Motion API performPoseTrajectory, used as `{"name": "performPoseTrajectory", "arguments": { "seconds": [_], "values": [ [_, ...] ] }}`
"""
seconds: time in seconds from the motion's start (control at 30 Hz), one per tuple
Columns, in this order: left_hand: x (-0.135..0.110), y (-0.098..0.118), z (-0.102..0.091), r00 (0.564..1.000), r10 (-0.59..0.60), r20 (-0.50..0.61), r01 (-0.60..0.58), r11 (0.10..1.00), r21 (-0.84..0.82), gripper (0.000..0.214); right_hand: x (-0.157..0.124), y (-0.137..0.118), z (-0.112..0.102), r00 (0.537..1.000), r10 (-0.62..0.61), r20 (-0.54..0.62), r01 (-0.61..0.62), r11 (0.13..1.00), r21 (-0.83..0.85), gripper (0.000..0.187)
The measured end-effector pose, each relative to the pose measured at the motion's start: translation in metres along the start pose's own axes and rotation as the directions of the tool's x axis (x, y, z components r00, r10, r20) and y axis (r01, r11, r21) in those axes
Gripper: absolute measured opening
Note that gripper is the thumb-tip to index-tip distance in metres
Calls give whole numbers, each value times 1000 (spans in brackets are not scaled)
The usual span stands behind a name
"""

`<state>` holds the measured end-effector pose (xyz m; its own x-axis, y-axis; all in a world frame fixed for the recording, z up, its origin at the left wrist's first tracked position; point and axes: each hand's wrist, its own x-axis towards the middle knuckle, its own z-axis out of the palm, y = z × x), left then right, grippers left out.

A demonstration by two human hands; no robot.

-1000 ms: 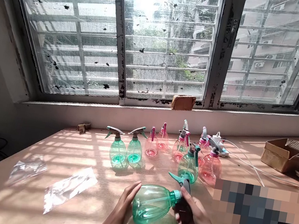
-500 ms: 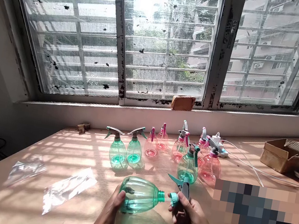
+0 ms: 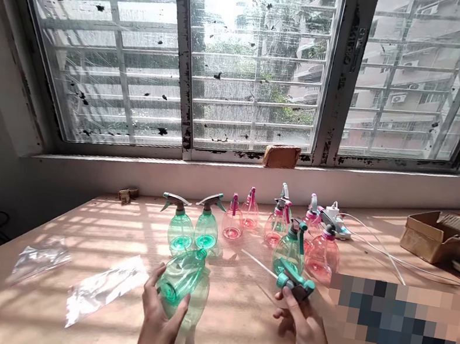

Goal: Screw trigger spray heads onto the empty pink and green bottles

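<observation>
My left hand (image 3: 161, 308) is closed around the lower part of a clear green bottle (image 3: 183, 273), which is tilted with its open neck pointing up and to the right. To the right, my right hand (image 3: 303, 327) grips a teal and grey spray head (image 3: 296, 283). Its thin white dip tube (image 3: 258, 261) sticks out to the upper left, apart from the bottle. Two green spray bottles (image 3: 206, 228) with heads on stand just behind the held bottle. Another green spray bottle (image 3: 290, 248) stands behind the spray head.
Several pink spray bottles (image 3: 323, 253) stand toward the window. Crumpled clear plastic bags (image 3: 106, 289) lie on the left of the wooden table (image 3: 31, 315). An open cardboard box (image 3: 431, 240), a power strip (image 3: 341, 232) and white cables occupy the right. A blurred patch covers the right front.
The spray head and its tube have come out of the bottle neck and moved right. The green bottle has moved left and turned from lying sideways to neck-up.
</observation>
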<state>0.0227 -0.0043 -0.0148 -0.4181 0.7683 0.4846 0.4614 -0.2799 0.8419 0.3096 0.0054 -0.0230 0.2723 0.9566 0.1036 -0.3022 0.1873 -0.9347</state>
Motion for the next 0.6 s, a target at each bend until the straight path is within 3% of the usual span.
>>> {"name": "performPoseTrajectory", "arguments": {
  "seconds": [0.1, 0.2, 0.27, 0.33, 0.43, 0.47, 0.5, 0.53, 0.6],
  "values": [
    [-5, 4, -3, 986, 163, -20, -157, 971, 181, 51, 1, 10, -2, 984, -106, 146, 127, 982, -139, 42],
    [-15, 13, -3, 901, 419, 114, -420, 773, 475, 51, 2, 19, -3, 953, -134, 271, 209, 939, -272, 38],
    [-19, 18, -3, 812, 528, 249, -571, 628, 529, 53, 2, 21, -2, 944, -124, 306, 227, 916, -329, 36],
    [-19, 20, -2, 711, 619, 333, -697, 556, 453, 51, 2, 19, 1, 933, -121, 339, 252, 892, -376, 36],
    [-15, 17, 2, 500, 758, 420, -866, 432, 251, 39, 1, 12, 4, 914, -100, 392, 284, 848, -447, 38],
    [-14, 15, 4, 454, 781, 429, -891, 401, 214, 35, 0, 10, 5, 910, -96, 402, 294, 835, -465, 39],
    [-13, 14, 6, 439, 788, 431, -898, 388, 206, 32, 0, 8, 5, 907, -96, 409, 301, 827, -475, 40],
    [-12, 14, 8, 456, 784, 420, -890, 397, 225, 30, -1, 8, 5, 907, -100, 409, 307, 823, -478, 41],
    [-12, 16, 10, 540, 743, 396, -840, 446, 308, 25, -2, 9, 4, 911, -118, 394, 308, 830, -465, 39]
  ]
}}
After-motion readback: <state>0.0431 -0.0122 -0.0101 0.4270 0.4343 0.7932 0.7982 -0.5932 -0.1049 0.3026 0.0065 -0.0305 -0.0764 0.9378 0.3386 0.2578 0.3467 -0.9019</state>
